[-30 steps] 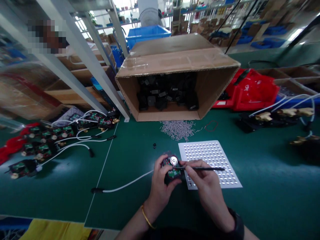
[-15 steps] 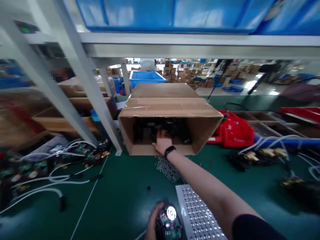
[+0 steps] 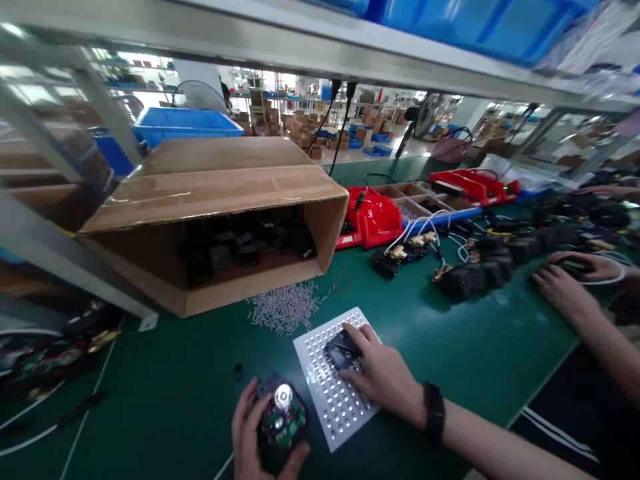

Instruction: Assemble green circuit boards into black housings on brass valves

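My left hand (image 3: 246, 427), low in the view, is closed round a black housing (image 3: 286, 427) with a green circuit board and a shiny round disc facing up. My right hand (image 3: 390, 377), a black band on its wrist, grips a flat black plastic part (image 3: 341, 352) between thumb and fingers. That part is over the silver perforated plate (image 3: 336, 419); whether it touches the plate I cannot tell. Behind the plate lies a heap of small screws (image 3: 284, 308). A tiny black piece (image 3: 238, 368) rests on the green bench left of the plate.
An open cardboard box (image 3: 225, 180) holding black parts lies on its side behind the screws. Red bins (image 3: 381, 220) stand to its right, near several black units with white cables (image 3: 470, 270). A co-worker's hands (image 3: 570, 283) hold a black part at right. Shelf posts rise at left.
My right hand has come out of the cardboard box and over the perforated plate, now with a black plastic part. The view has turned right. My left hand still holds the housing.
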Tool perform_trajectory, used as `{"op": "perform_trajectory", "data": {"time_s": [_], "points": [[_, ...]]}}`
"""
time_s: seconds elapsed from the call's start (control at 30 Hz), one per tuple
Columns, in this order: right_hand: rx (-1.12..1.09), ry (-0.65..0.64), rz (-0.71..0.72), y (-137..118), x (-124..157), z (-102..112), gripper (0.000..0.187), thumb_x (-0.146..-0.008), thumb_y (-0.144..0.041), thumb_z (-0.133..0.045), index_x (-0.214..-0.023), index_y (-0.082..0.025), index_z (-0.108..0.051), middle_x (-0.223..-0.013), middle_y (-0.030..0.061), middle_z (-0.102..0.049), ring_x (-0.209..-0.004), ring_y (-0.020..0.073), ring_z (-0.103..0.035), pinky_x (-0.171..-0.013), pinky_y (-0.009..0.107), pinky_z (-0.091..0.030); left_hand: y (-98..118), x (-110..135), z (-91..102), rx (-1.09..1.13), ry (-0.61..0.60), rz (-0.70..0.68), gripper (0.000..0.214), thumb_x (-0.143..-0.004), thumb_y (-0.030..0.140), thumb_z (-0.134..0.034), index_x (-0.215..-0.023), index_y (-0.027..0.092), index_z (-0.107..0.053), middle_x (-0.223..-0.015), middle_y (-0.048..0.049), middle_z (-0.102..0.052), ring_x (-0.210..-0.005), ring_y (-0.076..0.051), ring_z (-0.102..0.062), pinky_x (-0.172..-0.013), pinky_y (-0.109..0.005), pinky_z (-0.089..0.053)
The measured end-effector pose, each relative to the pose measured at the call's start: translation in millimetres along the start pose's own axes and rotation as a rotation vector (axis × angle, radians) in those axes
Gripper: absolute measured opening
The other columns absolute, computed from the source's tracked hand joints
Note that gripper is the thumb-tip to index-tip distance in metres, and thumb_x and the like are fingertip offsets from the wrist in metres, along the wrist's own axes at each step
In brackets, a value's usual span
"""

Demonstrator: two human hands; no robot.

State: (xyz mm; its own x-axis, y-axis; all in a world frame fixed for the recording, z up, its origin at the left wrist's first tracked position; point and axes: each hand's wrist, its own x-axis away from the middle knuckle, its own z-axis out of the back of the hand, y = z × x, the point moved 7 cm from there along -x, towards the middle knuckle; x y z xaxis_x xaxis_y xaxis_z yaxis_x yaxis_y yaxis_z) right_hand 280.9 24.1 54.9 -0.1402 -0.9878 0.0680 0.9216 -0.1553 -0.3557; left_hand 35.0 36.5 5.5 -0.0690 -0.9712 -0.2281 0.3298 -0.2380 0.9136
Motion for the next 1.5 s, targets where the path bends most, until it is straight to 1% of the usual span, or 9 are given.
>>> {"op": "perform_trajectory", "data": {"time_s": [0.3, 0.4, 0.53, 0.63, 0.77, 0.87, 1.0, 1.13, 1.5], "points": [[0.05, -0.068, 0.14, -10.1, -20.3, 3.1, 0.053, -0.067, -0.016, -0.066, -0.117, -0.022, -0.051, -0.122, 0.0126, -0.048, -0.08, 0.0248, -0.06, -0.067, 0.036, -0.046, 13.7, 3.8, 1.4, 0.048, -0.139, 0.213, 0.062, -0.065, 0.048, -0.071, -0.116, 0.019, -0.05, -0.118, -0.0111, -0.055, -0.108, -0.031, -0.053, -0.091, -0.047, -0.044], [-0.432, -0.077, 0.079, -19.5, -21.1, 5.5, 0.042, -0.069, -0.033, -0.067, -0.107, -0.02, -0.054, -0.1, 0.0082, -0.057, -0.074, 0.0207, -0.057, -0.061, 0.031, -0.044, 46.0, -3.0, 8.0, -0.078, -0.165, 0.078, 0.054, -0.068, 0.045, -0.07, -0.114, 0.022, -0.053, -0.114, -0.0084, -0.056, -0.105, -0.027, -0.053, -0.089, -0.044, -0.044], [-1.379, -0.418, -0.243, -41.5, 2.2, -34.0, 0.046, -0.084, -0.056, -0.04, -0.12, -0.027, -0.044, -0.08, 0.001, -0.056, -0.037, 0.003, -0.026, -0.036, 0.017, -0.021, 85.6, -6.6, 7.8, -0.358, -0.199, -0.071, 0.055, -0.066, 0.045, -0.071, -0.115, 0.026, -0.055, -0.105, -0.0077, -0.055, -0.098, -0.027, -0.05, -0.084, -0.045, -0.044], [-1.632, -0.565, -0.396, -60.4, 17.5, -60.3, 0.046, -0.081, -0.055, -0.049, -0.116, -0.025, -0.046, -0.071, -0.003, -0.05, -0.036, 0.0003, -0.013, -0.035, 0.015, -0.011, 96.4, -6.8, 0.2, -0.538, -0.242, -0.099, 0.058, -0.065, 0.045, -0.072, -0.116, 0.026, -0.054, -0.1, -0.0084, -0.053, -0.094, -0.028, -0.048, -0.081, -0.045, -0.044], [-1.463, -0.514, -0.215, -69.0, 16.4, -62.4, 0.039, -0.086, -0.05, -0.048, -0.115, -0.026, -0.047, -0.07, -0.0031, -0.049, -0.038, 0.0037, -0.029, -0.034, 0.015, -0.023, 95.4, -5.4, -6.1, -0.696, -0.291, -0.089, 0.059, -0.064, 0.043, -0.073, -0.116, 0.026, -0.054, -0.097, -0.0083, -0.051, -0.092, -0.029, -0.047, -0.079, -0.045, -0.045], [-1.163, -0.429, 0.089, -77.0, 14.8, -41.1, 0.036, -0.09, -0.045, -0.042, -0.12, -0.025, -0.045, -0.103, 0.0044, -0.054, -0.084, 0.017, -0.055, -0.07, 0.028, -0.048, 95.8, -4.7, -6.0, -0.738, -0.301, -0.103, 0.056, -0.064, 0.043, -0.073, -0.113, 0.026, -0.055, -0.097, -0.0079, -0.051, -0.093, -0.029, -0.047, -0.08, -0.046, -0.044], [-0.851, -0.346, 0.332, -90.4, 20.3, -18.5, 0.037, -0.094, -0.039, -0.035, -0.127, -0.022, -0.037, -0.122, 0.008, -0.046, -0.118, 0.0238, -0.039, -0.101, 0.04, -0.03, 92.8, -5.2, -3.9, -0.646, -0.281, -0.075, 0.062, -0.059, 0.041, -0.077, -0.112, 0.022, -0.052, -0.099, -0.0076, -0.054, -0.092, -0.028, -0.048, -0.081, -0.045, -0.044], [-0.716, -0.315, 0.343, -96.1, 23.3, -17.2, 0.04, -0.094, -0.038, -0.033, -0.129, -0.02, -0.032, -0.12, 0.0101, -0.048, -0.112, 0.0242, -0.044, -0.097, 0.041, -0.034, 85.1, -4.9, 0.7, -0.466, -0.199, -0.038, 0.096, -0.048, 0.04, -0.083, -0.128, 0.016, -0.035, -0.109, -0.0098, -0.056, -0.095, -0.027, -0.049, -0.085, -0.043, -0.043], [-0.896, -0.505, 0.114, -72.6, 18.3, -46.5, 0.052, -0.093, -0.052, -0.026, -0.134, -0.022, -0.033, -0.101, 0.0086, -0.06, -0.103, 0.0275, -0.054, -0.086, 0.044, -0.047, 77.4, -7.2, 0.3, -0.438, -0.287, -0.019, 0.085, -0.048, 0.052, -0.08, -0.119, 0.017, -0.049, -0.101, -0.0096, -0.059, -0.092, -0.029, -0.051, -0.083, -0.045, -0.043]]}}
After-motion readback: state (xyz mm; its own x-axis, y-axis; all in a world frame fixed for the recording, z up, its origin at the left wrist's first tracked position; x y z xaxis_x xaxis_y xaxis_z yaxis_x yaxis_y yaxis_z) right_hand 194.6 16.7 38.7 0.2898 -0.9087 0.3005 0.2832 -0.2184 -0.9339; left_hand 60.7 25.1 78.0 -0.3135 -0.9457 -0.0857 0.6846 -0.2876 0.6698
